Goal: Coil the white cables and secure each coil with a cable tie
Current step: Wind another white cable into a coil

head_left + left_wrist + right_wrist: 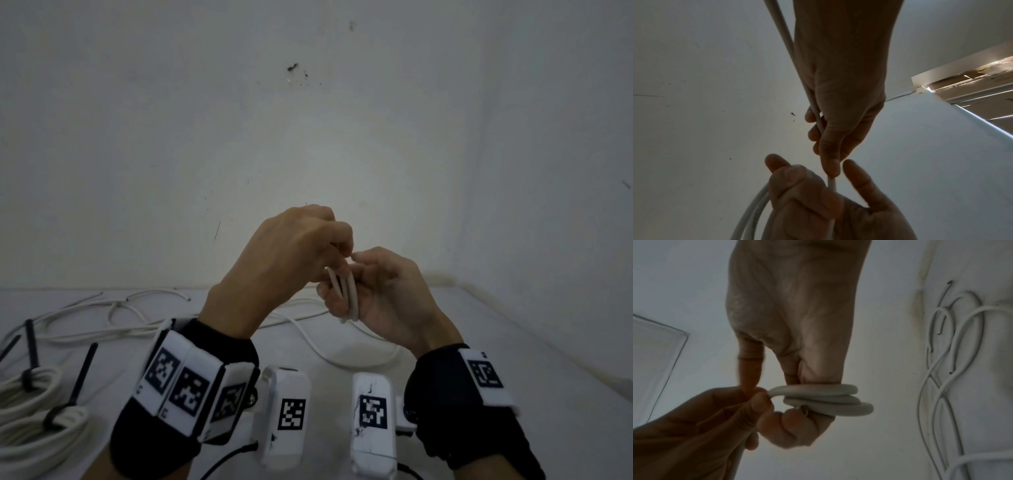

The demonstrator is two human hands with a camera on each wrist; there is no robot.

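Observation:
A white cable is being held up above the table, in front of the wall. My right hand (346, 301) grips a small coil (348, 296) of about three loops of it; the coil (824, 398) lies between thumb and curled fingers in the right wrist view. My left hand (340, 255) pinches the same cable just above the coil, touching my right fingertips. In the left wrist view the cable (797, 53) runs along my left hand (828, 168) down into the loops (754, 209). Its tail (318, 346) trails on the table.
At the left lie two coils (30, 421) bound with black cable ties (82, 377). Loose white cables (130, 308) sprawl along the back of the white table (496, 359); the loose cables (949, 353) also show on the right of the right wrist view. A white wall stands close behind.

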